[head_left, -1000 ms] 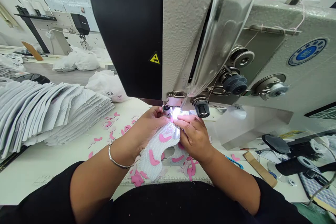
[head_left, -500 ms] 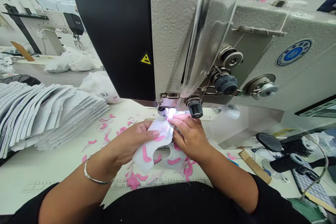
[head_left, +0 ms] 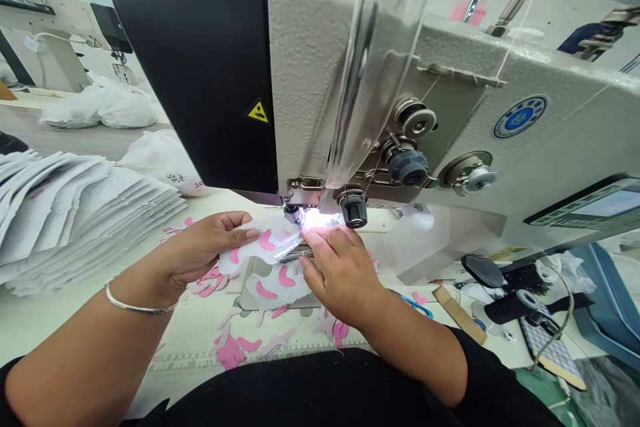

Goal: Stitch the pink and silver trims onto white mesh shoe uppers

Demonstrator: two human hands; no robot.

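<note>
A curved white textured fabric piece [head_left: 253, 250] with pink crescent patches lies under the sewing machine [head_left: 305, 73], beside the lit needle area [head_left: 295, 215]. My left hand [head_left: 207, 245] pinches its left end between thumb and fingers. Close to the needle, my right hand [head_left: 343, 273] holds the piece from the right, index and middle fingers pressed on it and thumb bent toward the palm side. A silvery strip shows on the fabric between my hands. The fabric under my right fingers is hidden.
A tall stack of white pieces [head_left: 85, 213] stands at the left, with white bags [head_left: 165, 163] behind it. Pink scraps [head_left: 231, 352] lie near the printed ruler [head_left: 185, 365]. At the right are a black thread spool [head_left: 505, 307] and a blue bin [head_left: 607, 300].
The fabric piece has turned, its left end swinging outward and up. My left hand has moved left with it. My right hand stays by the needle, and the view has shifted right.
</note>
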